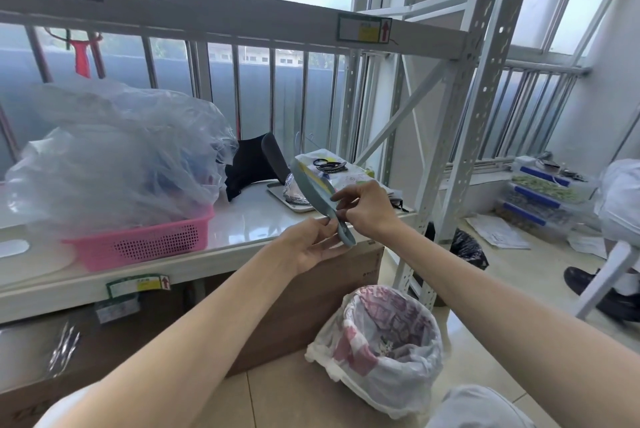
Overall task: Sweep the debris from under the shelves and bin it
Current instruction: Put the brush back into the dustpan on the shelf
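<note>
Left hand [308,247] and right hand [367,209] both pinch the grey dustpan [311,181] handle, pan raised over the shelf [242,219], likely regripping before use near the lined bin [391,344]

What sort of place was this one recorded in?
Likely an enclosed balcony used for storage: slotted metal shelving, a railed window behind it, and cardboard boxes under the shelf.

A storeroom set up on a glazed balcony: pale slotted-steel shelving [485,88] with load labels [363,29], cardboard boxes [304,292] under its lowest shelf, a pink basket [149,244] of bagged goods, and stacked clear tubs [540,199] on the tiled floor [485,341] beside barred windows [273,95]
</note>
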{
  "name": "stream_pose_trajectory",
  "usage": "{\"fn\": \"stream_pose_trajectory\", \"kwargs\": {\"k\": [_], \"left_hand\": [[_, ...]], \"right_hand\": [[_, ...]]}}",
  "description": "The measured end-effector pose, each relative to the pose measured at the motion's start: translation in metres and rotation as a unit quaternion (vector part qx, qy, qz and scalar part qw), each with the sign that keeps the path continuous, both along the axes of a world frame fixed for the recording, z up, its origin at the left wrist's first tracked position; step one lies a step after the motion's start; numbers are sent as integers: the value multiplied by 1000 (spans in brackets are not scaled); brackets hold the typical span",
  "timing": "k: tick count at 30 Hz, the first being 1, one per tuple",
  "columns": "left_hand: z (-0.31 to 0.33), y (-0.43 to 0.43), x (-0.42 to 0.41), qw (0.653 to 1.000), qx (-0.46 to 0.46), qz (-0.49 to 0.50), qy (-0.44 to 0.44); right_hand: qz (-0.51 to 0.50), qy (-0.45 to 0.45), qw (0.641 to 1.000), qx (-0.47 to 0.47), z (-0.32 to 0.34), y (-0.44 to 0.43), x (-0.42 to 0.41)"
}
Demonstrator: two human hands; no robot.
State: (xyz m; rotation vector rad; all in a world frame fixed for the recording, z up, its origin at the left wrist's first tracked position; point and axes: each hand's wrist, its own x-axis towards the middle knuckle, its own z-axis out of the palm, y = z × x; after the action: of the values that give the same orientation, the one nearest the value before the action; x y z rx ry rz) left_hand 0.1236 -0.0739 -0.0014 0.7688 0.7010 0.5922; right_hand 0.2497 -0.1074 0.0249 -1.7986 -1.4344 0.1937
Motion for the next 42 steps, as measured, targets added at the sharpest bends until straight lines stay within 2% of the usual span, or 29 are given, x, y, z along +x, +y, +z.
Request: {"fn": "stream_pose_trajectory", "kwargs": {"k": [4,9,14,18,25,42], "left_hand": [[3,-5,1,1000,-8,-3,5],[3,3,5,995,-57,78,-19],[3,14,11,983,-80,157,-43],[2,11,15,980,-77,181,-39],[-3,13,19,982,-82,172,4],[-9,6,18,991,-71,113,-9]], "right_hand": [[-18,3,1000,9,-2,5,2],[-43,-12,999,18,0,3,12],[36,52,987,-145,9,-8,25],[76,49,980,-176,9,-11,23],[85,63,980,-171,6,-10,17],[102,166,956,-218,6,-17,26]]}}
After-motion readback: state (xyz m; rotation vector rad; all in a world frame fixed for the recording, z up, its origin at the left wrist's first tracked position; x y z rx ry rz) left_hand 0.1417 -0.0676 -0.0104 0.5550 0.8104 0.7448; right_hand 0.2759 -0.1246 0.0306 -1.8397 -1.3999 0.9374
